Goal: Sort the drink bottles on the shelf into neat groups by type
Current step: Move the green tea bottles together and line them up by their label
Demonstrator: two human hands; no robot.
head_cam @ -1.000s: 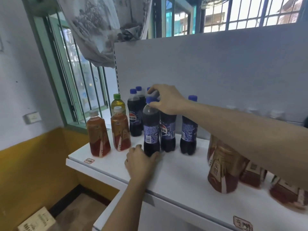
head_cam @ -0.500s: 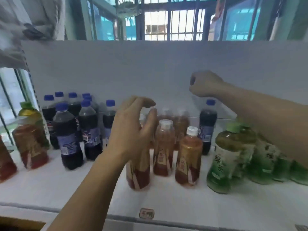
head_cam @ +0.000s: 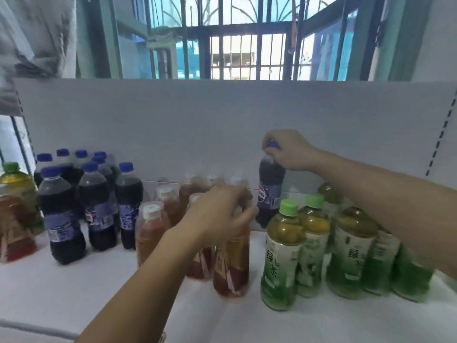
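On the white shelf (head_cam: 74, 298), my right hand (head_cam: 290, 151) grips the blue cap of a lone cola bottle (head_cam: 269, 191) that stands at the back between the red tea and green tea bottles. My left hand (head_cam: 217, 216) curls over the top of a front red tea bottle (head_cam: 232, 266), whose cap it hides. Several more red tea bottles (head_cam: 150, 231) cluster around it. A group of cola bottles (head_cam: 99, 206) stands to the left. Several green tea bottles (head_cam: 351, 251) stand on the right, under my right forearm.
At the far left stand one red tea bottle (head_cam: 14, 231) and a green-capped yellow drink (head_cam: 17, 179). A white back panel (head_cam: 197, 120) closes the shelf's rear, with a barred window above. Bare shelf lies along the front edge.
My view swung right from the cola group. My right hand came down from the air onto the lone cola bottle's cap. My left hand dropped onto the red tea bottles.
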